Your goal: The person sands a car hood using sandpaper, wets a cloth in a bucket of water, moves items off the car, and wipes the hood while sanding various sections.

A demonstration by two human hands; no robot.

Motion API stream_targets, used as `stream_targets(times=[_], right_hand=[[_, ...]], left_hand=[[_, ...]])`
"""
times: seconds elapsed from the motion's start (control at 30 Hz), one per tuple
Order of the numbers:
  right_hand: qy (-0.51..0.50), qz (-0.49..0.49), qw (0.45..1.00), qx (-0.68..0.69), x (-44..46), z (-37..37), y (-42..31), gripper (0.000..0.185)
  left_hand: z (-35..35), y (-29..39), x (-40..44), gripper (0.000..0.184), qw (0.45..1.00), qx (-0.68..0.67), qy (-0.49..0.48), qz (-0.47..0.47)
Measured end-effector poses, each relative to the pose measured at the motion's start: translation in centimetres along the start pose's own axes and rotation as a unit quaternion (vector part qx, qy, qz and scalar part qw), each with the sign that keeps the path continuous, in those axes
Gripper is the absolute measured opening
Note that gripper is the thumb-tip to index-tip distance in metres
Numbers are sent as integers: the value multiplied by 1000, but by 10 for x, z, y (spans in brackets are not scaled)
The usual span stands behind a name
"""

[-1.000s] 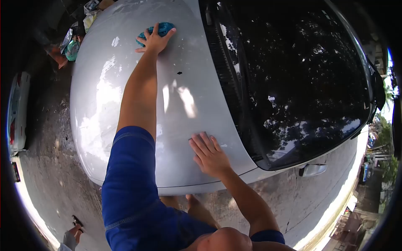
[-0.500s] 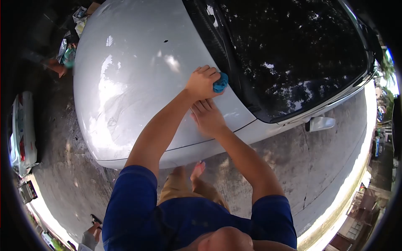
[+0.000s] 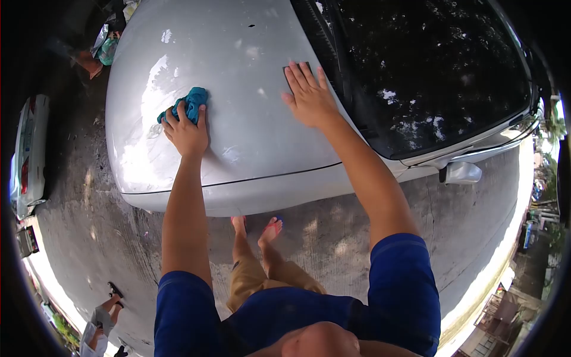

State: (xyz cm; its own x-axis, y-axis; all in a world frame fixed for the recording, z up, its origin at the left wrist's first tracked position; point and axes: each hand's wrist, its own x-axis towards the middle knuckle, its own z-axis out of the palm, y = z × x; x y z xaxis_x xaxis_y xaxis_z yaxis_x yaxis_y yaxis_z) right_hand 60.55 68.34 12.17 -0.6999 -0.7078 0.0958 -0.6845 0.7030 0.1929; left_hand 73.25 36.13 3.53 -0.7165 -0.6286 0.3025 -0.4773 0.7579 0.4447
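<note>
On the silver car hood (image 3: 250, 143), my left hand (image 3: 189, 137) presses down with its fingers curled over a crumpled teal cloth (image 3: 193, 104). Farther right and nearer the windshield, my right hand (image 3: 312, 104) lies flat with its fingers spread. Under and beside those fingertips shows a thin dark patch (image 3: 287, 72); I cannot tell whether it is a pad or a reflection. Bright glare covers the hood around the cloth.
The dark windshield (image 3: 440, 77) rises at the right, with a side mirror (image 3: 463, 172) below it. Another car (image 3: 30, 154) stands at far left. A person (image 3: 101, 321) is at lower left. Bags (image 3: 107, 50) lie by the hood's front. Concrete ground (image 3: 345, 238) surrounds my feet.
My left hand has moved left with the teal cloth, from near the windshield toward the front of the hood. My right hand has shifted up and slightly right, and its fingers are spread wider.
</note>
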Motion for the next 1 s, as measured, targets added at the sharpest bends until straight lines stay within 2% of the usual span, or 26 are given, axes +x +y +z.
stream_targets(times=[0.07,0.13,0.23,0.33,0.43,0.53,0.57,0.7,0.77,0.9,0.93,1.0], right_hand=[[-31,-3,999,36,-66,-16,0,68],[-85,11,995,56,-159,-23,4,68],[-96,0,995,12,-132,-30,11,68],[-27,-22,999,-15,-26,-17,22,69],[-19,-37,999,-5,-34,-18,30,69],[-79,1,997,25,-159,-32,28,72],[-95,13,994,44,-171,-40,25,73],[-36,-21,999,2,-34,-17,38,74],[-11,-28,999,-16,2,-10,42,74],[-117,-7,993,22,-155,-36,33,73],[-145,-1,989,15,-163,-52,23,72],[-121,-17,992,-10,-123,-39,33,72]], left_hand=[[-2,-15,-1,71,999,28,-41,-10],[3,-23,3,71,1000,12,-13,-19],[4,-24,-3,71,999,-2,-14,-35],[6,-29,1,71,1000,-15,-1,-19],[4,-28,1,70,999,-28,-2,-26],[8,-26,4,69,1000,-17,6,-23],[8,-25,1,69,1000,-11,12,-26],[8,-31,1,69,1000,-24,9,-6],[5,-27,-1,68,1000,-25,9,-11],[5,-26,2,68,1000,-16,12,-12],[6,-26,3,68,1000,-19,11,-14],[4,-23,3,69,1000,-19,12,-17]])
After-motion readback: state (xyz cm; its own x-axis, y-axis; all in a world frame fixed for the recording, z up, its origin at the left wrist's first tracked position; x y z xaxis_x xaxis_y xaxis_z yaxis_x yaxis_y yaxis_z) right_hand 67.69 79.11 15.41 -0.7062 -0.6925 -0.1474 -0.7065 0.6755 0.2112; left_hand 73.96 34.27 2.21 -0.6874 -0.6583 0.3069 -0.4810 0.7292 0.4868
